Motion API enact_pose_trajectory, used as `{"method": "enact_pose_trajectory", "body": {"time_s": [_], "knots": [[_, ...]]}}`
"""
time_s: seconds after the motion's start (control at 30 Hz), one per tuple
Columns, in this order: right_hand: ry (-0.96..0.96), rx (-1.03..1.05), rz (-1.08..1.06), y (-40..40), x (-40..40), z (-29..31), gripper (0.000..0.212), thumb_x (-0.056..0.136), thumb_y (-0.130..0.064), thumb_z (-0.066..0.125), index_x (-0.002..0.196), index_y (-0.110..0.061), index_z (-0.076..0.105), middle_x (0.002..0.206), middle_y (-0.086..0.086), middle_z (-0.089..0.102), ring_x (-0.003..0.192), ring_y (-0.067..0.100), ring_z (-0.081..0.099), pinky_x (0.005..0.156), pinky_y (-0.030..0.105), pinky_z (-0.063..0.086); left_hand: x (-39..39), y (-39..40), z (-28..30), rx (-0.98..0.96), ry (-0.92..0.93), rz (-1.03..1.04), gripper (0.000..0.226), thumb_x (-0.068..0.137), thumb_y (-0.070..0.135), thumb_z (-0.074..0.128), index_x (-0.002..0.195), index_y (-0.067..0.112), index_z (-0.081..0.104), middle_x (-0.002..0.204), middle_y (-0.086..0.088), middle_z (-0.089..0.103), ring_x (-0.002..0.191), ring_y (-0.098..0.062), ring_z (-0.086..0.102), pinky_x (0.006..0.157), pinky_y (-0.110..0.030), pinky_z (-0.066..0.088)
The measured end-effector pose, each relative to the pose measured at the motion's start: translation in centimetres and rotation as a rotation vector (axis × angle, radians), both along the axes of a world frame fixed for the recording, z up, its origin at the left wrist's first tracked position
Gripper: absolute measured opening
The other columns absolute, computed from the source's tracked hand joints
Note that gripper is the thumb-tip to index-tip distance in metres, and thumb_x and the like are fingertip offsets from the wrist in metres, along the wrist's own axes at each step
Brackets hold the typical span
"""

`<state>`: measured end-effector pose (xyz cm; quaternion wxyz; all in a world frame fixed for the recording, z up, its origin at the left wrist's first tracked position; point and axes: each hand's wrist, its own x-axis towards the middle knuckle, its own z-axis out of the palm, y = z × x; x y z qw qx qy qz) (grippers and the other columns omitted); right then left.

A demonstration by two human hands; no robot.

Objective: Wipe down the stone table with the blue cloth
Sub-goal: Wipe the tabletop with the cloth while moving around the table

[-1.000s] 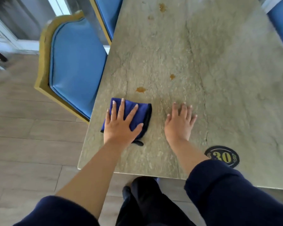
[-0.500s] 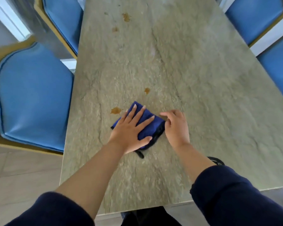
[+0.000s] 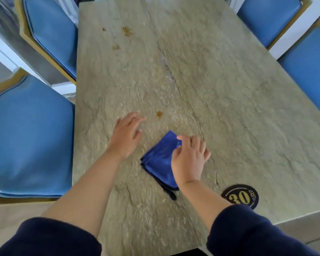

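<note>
The folded blue cloth [image 3: 158, 160] lies on the grey-green stone table [image 3: 220, 93], near the front. My right hand [image 3: 189, 159] is on the cloth's right side, thumb and fingers curled and pinching its upper edge. My left hand [image 3: 127, 134] is off the cloth, to its left, fingers straight and hovering or resting flat on the stone. A brown stain [image 3: 159, 114] sits just beyond the cloth. More brown stains [image 3: 127, 31] mark the far left part of the table.
Blue padded chairs with gold frames stand on the left [image 3: 30, 133], far left [image 3: 52, 32] and right [image 3: 307, 71]. A round black "30" badge [image 3: 239, 196] is stuck near the table's front right edge. A dark crack runs down the stone.
My left hand has let go of the cloth and moved left. My right hand has taken over the cloth, which shifted right. One brown stain near the cloth is gone.
</note>
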<state>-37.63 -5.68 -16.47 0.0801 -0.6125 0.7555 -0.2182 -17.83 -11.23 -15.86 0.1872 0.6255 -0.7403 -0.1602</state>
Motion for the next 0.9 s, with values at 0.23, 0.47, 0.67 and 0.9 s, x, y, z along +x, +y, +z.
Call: {"method": "enact_pose_trajectory", "body": {"time_s": [0.23, 0.47, 0.67, 0.9], "knots": [[0.202, 0.223, 0.015, -0.9, 2.8, -2.1, 0.067, 0.089, -0.066, 0.028, 0.146, -0.031, 0.032, 0.144, 0.008, 0.034, 0.13, 0.033, 0.029, 0.113, 0.062, 0.007, 5.1, -4.3, -1.3, 0.41, -0.383, -0.003, 0.057, 0.097, 0.059, 0.018, 0.145, 0.053, -0.011, 0.154, 0.015, -0.031, 0.141, -0.019, -0.032, 0.112, -0.054, -0.02], [0.16, 0.373, -0.272, -8.2, 3.1, -1.4, 0.057, 0.098, -0.052, 0.015, 0.151, -0.035, 0.004, 0.16, -0.002, 0.007, 0.144, 0.033, 0.004, 0.111, 0.065, -0.005, 6.5, -6.1, -0.5, 0.646, -0.356, -0.137, 0.06, 0.091, 0.07, 0.013, 0.137, 0.057, -0.023, 0.143, 0.016, -0.049, 0.133, -0.021, -0.045, 0.107, -0.06, -0.022], [0.239, 0.273, 0.041, -1.6, 10.5, -1.6, 0.054, 0.099, -0.051, 0.017, 0.15, -0.04, 0.005, 0.161, -0.01, 0.004, 0.147, 0.029, -0.005, 0.112, 0.064, -0.008, 6.6, -6.0, -0.4, 0.656, -0.29, -0.176, 0.063, 0.09, 0.071, 0.016, 0.139, 0.057, -0.022, 0.142, 0.015, -0.05, 0.129, -0.021, -0.049, 0.104, -0.061, -0.025], [0.256, 0.397, -0.137, 0.2, 3.5, -1.8, 0.056, 0.094, -0.061, 0.011, 0.147, -0.049, -0.002, 0.16, -0.014, -0.003, 0.147, 0.024, -0.011, 0.113, 0.063, -0.004, 6.7, -5.9, -0.1, 0.664, -0.252, -0.201, 0.062, 0.091, 0.07, 0.013, 0.14, 0.054, -0.022, 0.143, 0.012, -0.05, 0.129, -0.022, -0.049, 0.105, -0.063, -0.025]]}}
